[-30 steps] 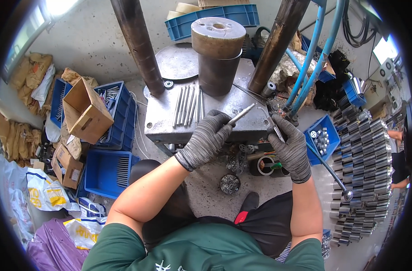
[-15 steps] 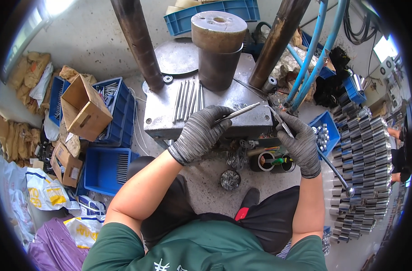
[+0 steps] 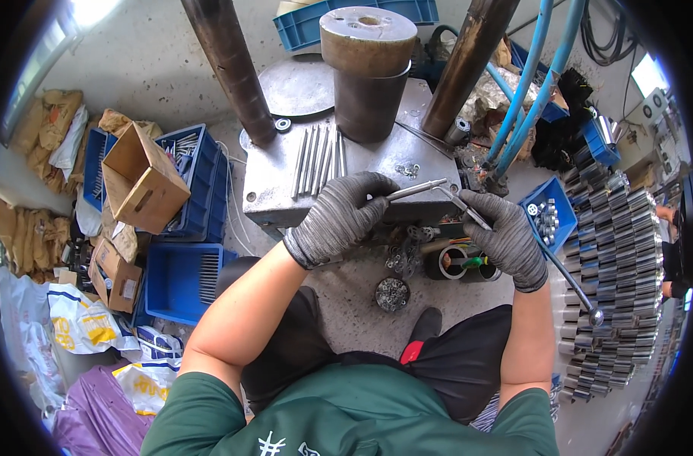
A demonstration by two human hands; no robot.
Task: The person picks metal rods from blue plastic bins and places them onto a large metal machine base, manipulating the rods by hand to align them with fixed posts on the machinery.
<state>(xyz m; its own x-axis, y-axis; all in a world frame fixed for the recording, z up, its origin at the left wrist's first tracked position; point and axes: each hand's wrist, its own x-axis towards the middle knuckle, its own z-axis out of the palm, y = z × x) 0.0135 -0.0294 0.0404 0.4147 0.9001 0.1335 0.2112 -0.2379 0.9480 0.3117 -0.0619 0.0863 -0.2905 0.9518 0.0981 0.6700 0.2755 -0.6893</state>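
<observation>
Gripping a steel rod (image 3: 419, 190) in the left hand (image 3: 339, 216), gloved in grey knit and closed round the rod's left part. Pinching a slim, bent-tipped metal tool (image 3: 469, 212) in the right hand (image 3: 507, 239), gloved alike, with fingers curled in. Holding the rod aloft on the near side of the steel cylinder (image 3: 371, 87), partly to its right. Aiming the free end rightward and slightly away from the body, with the long axis slanting across the cylinder's near side. Pointing the tool leftward and away, with its tip at or just beside that free end; cannot tell whether touching.

Seen on the floor to the cylinder's near side: a round dish (image 3: 392, 294) full of small metal parts. Overlapping the near edge of the counter (image 3: 267, 176) in view with the left hand, to the cylinder's near left; placing the right hand just outside the near-right corner. Leaving an open strip of counter top between rod and cylinder, broken by a few small rings (image 3: 409, 171) to the cylinder's near right. Taken up, to the cylinder's near left, by a row of rods (image 3: 312, 161) running away from the body. Hemmed in left and right of the cylinder by a dark left column (image 3: 231, 72) and a dark right column (image 3: 469, 72). Backed, beyond the cylinder, by a blue crate (image 3: 301, 30).
</observation>
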